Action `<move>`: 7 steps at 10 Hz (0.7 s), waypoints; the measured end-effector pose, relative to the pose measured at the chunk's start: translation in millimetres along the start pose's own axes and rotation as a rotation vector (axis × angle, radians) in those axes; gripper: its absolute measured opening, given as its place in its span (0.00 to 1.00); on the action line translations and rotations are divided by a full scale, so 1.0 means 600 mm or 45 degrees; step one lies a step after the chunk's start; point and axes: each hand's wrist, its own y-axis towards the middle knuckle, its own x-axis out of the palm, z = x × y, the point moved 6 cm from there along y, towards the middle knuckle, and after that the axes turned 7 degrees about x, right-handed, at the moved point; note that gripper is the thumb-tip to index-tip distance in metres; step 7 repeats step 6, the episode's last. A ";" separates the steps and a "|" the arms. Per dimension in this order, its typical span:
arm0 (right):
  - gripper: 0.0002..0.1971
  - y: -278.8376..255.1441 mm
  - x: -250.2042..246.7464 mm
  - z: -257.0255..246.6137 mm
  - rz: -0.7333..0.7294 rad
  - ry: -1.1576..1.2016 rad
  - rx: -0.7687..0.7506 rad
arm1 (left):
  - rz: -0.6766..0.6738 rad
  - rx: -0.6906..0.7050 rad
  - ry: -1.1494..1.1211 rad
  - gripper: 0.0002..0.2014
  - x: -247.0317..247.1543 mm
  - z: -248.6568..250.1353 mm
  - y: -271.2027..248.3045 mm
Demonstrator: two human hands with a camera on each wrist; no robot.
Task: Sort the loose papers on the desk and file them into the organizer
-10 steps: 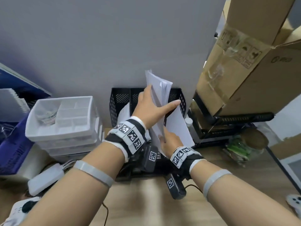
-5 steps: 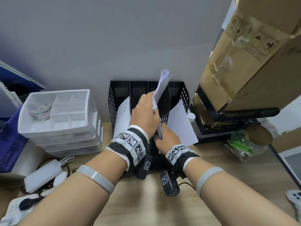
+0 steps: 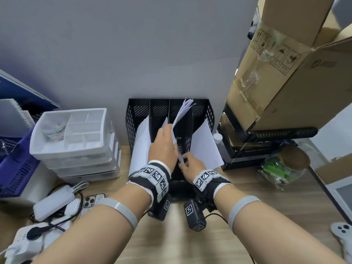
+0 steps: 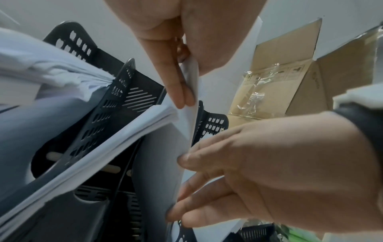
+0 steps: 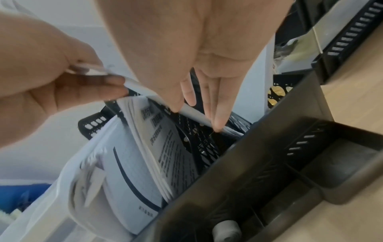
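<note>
Wooden desk [image 3: 266, 197] below; my left hand [image 3: 163, 143] pinches the paper sheaf [image 3: 181, 115] into the organizer [image 3: 206, 113], third slot I think, right hand [image 3: 192, 164] steadying flat. Corners could catch the divider and buckle.

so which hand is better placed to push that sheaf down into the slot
Probably the left hand: it already pinches the paper sheaf near its upper edge above the organizer. The right hand only steadies the lower edge.

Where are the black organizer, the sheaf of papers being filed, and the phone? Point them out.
black organizer [image 3: 208, 113]: head view, perforated right wall.
sheaf of papers [image 3: 182, 113]: head view, upper fanned part.
phone [image 3: 91, 200]: head view, camera end.
</note>
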 end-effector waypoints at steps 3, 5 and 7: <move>0.18 -0.026 -0.016 0.049 -0.120 0.364 0.069 | -0.104 -0.249 -0.128 0.14 0.032 -0.025 -0.022; 0.14 -0.124 -0.082 0.032 -0.183 0.601 -0.006 | -0.038 -0.341 -0.441 0.27 0.037 -0.025 -0.050; 0.14 -0.177 -0.130 0.009 -0.174 0.626 -0.139 | 0.078 -0.339 -0.487 0.25 0.021 -0.028 -0.071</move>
